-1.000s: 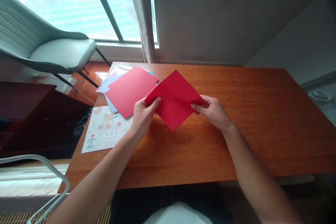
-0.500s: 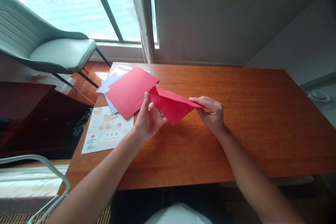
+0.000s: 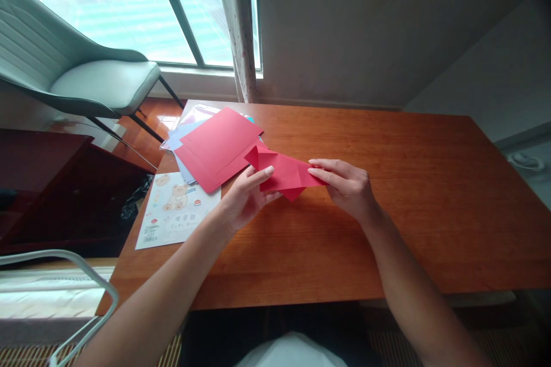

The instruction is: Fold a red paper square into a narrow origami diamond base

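Observation:
A folded sheet of red paper (image 3: 287, 171) is held up over the table between both hands, creased and with a corner standing up at its left end. My left hand (image 3: 247, 198) grips its near left side, thumb on top and fingers underneath. At the right end, my right hand (image 3: 346, 186) pinches the paper between fingers and a thumb that is mostly hidden. Beyond my left hand lie larger flat red sheets (image 3: 219, 146), partly covering pale blue paper (image 3: 184, 169).
A white sheet with printed bears (image 3: 178, 212) lies at the table's left edge. The brown wooden table (image 3: 408, 200) stretches to the right. A grey chair (image 3: 103, 83) stands by the window, and a white tubular frame (image 3: 81, 266) is at lower left.
The folded red paper has tilted so its broad face shows. My left thumb has come down onto it, and my right fingers have shifted along its right end.

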`<state>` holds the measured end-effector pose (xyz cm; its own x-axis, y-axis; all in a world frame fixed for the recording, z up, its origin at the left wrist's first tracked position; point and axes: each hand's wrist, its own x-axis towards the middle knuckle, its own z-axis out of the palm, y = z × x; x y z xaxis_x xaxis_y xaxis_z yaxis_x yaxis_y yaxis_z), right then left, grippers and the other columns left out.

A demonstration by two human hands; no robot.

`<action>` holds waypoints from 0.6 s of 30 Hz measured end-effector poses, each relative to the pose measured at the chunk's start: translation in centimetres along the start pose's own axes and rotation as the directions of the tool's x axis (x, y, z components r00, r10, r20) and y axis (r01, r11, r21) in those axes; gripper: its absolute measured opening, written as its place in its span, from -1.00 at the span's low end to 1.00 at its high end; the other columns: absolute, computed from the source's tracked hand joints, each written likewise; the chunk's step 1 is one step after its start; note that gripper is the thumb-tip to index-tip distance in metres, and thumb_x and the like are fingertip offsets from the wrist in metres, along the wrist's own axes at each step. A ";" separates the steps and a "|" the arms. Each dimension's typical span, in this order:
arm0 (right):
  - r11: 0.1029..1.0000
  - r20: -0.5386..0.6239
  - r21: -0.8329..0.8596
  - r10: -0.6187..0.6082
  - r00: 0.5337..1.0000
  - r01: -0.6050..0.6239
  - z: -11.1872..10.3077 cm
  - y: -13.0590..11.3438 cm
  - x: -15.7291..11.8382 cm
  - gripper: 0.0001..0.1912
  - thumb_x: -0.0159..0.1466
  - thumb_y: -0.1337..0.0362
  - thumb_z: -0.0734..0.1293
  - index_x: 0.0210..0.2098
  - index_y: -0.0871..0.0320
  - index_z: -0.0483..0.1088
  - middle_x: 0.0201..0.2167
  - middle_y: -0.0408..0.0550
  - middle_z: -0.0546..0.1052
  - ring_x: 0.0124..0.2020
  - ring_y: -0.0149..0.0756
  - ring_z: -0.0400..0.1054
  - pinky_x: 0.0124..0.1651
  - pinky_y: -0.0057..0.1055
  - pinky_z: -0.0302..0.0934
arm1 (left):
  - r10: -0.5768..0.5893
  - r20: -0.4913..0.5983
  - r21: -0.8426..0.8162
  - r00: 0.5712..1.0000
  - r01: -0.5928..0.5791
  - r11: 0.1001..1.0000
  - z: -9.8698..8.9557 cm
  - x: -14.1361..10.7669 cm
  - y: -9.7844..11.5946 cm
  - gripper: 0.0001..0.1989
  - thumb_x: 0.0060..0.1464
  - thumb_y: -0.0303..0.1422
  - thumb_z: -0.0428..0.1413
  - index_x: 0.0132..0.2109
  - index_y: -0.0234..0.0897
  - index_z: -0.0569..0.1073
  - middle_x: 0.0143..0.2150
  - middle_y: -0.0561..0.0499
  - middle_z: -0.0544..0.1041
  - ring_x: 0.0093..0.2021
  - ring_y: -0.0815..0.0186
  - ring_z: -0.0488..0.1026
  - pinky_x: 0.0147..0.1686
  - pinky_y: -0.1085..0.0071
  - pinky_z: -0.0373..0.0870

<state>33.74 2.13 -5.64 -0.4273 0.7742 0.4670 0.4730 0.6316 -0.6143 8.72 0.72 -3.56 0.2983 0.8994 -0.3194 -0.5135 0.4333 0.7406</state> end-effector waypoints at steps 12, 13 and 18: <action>0.742 0.357 0.417 0.398 0.845 -0.525 -0.2 -2.0 1.4 -0.45 0.34 -0.07 0.32 0.21 0.05 0.32 0.05 0.06 0.55 0.04 -0.09 0.48 0.05 -0.17 0.41 | 0.178 0.005 0.331 0.984 -0.170 0.928 0.6 0.2 -0.8 -0.43 -0.12 -0.41 0.39 0.05 -0.23 0.39 -0.17 -0.03 0.57 -0.15 0.21 0.54 -0.19 0.41 0.46; 0.732 0.379 0.402 0.414 0.828 -0.550 0.1 -2.2 1.5 -0.48 0.32 -0.06 0.35 0.17 0.06 0.36 0.02 0.05 0.57 0.01 -0.10 0.49 0.02 -0.19 0.42 | 0.152 0.057 0.338 0.987 -0.162 0.927 0.7 0.2 -0.8 -0.38 -0.10 -0.41 0.38 0.11 -0.22 0.36 -0.13 -0.05 0.58 -0.14 0.20 0.55 -0.19 0.40 0.47; 0.623 0.444 0.543 0.356 0.822 -0.563 1.7 -2.4 1.4 -0.65 0.24 0.08 0.46 -0.03 0.05 0.49 -0.07 -0.06 0.61 -0.06 -0.13 0.52 0.03 -0.21 0.42 | 0.147 0.134 0.402 0.980 -0.190 0.896 0.6 0.2 -1.0 -0.20 -0.05 -0.38 0.37 0.30 -0.17 0.23 0.09 -0.16 0.54 -0.06 0.14 0.56 -0.17 0.38 0.47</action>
<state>30.73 1.63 -4.57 -0.5247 0.8432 -0.1171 0.1168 -0.0649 -0.9910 9.73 0.41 -4.03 0.3246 0.9376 -0.1246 -0.1935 0.1948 0.9616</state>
